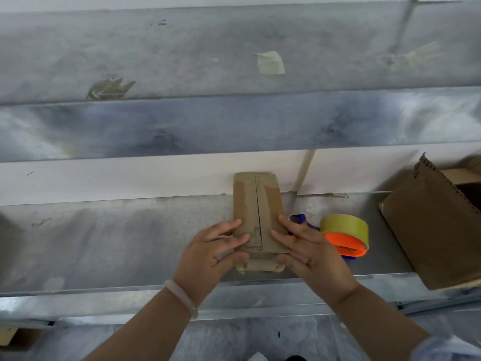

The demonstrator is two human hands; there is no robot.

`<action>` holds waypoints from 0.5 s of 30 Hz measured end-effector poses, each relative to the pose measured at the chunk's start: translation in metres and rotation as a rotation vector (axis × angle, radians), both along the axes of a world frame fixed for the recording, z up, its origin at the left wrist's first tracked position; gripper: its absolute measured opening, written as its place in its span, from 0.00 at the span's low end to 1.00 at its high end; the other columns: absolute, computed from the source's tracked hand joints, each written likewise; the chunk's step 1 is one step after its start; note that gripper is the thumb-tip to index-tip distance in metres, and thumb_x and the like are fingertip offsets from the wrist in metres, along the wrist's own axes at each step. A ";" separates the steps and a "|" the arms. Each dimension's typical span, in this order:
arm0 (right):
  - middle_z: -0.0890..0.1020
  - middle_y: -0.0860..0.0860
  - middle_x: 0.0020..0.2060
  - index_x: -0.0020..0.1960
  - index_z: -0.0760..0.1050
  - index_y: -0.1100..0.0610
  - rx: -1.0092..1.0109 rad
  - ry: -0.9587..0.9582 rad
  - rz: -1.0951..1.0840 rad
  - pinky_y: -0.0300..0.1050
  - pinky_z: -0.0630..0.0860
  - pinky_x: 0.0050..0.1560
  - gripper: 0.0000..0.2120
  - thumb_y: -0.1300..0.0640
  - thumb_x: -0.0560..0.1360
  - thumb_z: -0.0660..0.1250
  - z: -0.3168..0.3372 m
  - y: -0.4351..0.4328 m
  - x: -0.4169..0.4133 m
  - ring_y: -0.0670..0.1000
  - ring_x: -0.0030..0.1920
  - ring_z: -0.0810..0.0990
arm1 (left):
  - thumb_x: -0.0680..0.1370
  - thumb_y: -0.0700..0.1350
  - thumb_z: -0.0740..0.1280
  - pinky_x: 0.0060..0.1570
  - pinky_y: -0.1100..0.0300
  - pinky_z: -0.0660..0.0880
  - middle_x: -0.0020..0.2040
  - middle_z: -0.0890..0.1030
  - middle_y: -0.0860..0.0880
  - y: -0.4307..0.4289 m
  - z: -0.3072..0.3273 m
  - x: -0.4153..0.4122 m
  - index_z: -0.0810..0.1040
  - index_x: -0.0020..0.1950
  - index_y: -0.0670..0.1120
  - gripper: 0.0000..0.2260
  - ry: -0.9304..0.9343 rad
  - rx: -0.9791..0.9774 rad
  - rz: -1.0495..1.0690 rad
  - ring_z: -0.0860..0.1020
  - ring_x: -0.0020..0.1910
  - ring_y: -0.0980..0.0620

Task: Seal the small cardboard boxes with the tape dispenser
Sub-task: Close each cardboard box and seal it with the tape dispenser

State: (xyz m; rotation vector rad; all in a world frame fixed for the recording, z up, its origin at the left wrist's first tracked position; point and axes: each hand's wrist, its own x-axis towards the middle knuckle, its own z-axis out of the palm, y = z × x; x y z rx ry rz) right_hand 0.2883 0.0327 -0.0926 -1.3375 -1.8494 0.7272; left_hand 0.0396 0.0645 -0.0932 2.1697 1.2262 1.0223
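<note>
we have the small cardboard box [256,204] lying lengthwise on the metal surface [117,243], its far end close against the pale wall strip and its near end between our hands. the left hand [208,259] lays its fingers fairly flat across the left flap with the thumb tucked against the near end face, and the right hand [309,254] mirrors it on the right flap; so each grip is a loose pinch over the near corner of the box, not a full wrap. the centre seam [258,204] between the flaps is dark and visible along the top. patches of the lid look glossy, so it may already carry some tape, but the blur keeps us from being sure. the tape dispenser [343,235], with its yellow roll and orange hub, lies on its side just beside the right hand, touched by neither hand. a large open carton [437,230] stands further right. we judge the risk from here to be in the handover: if we lift the right hand to fetch the dispenser, the right flap may spring up and the seam may gape, since only one hand would press down. the box may also slide along the smooth metal or skew against the wall under the pull of the tape, which would lay the strip off the seam or wrinkle it.
</note>
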 end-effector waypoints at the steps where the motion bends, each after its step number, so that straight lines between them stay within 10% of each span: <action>1: 0.69 0.40 0.72 0.66 0.74 0.40 0.038 -0.028 0.008 0.53 0.70 0.69 0.21 0.42 0.74 0.67 -0.001 0.002 0.002 0.43 0.69 0.70 | 0.75 0.61 0.65 0.55 0.50 0.79 0.66 0.74 0.63 0.001 -0.001 -0.002 0.76 0.64 0.58 0.19 0.024 0.007 -0.020 0.78 0.58 0.59; 9: 0.60 0.38 0.76 0.74 0.63 0.46 0.124 -0.215 0.069 0.32 0.59 0.71 0.22 0.47 0.81 0.57 -0.007 -0.001 0.011 0.39 0.73 0.63 | 0.79 0.52 0.62 0.64 0.75 0.64 0.71 0.68 0.64 -0.004 -0.002 -0.009 0.72 0.69 0.53 0.19 0.140 0.056 -0.069 0.69 0.64 0.72; 15: 0.59 0.37 0.76 0.75 0.56 0.38 -0.032 0.023 0.006 0.33 0.55 0.73 0.25 0.50 0.80 0.55 -0.004 -0.016 -0.007 0.42 0.76 0.58 | 0.80 0.52 0.61 0.67 0.65 0.69 0.72 0.68 0.62 -0.013 -0.009 -0.005 0.67 0.74 0.56 0.21 -0.018 -0.066 -0.023 0.69 0.69 0.63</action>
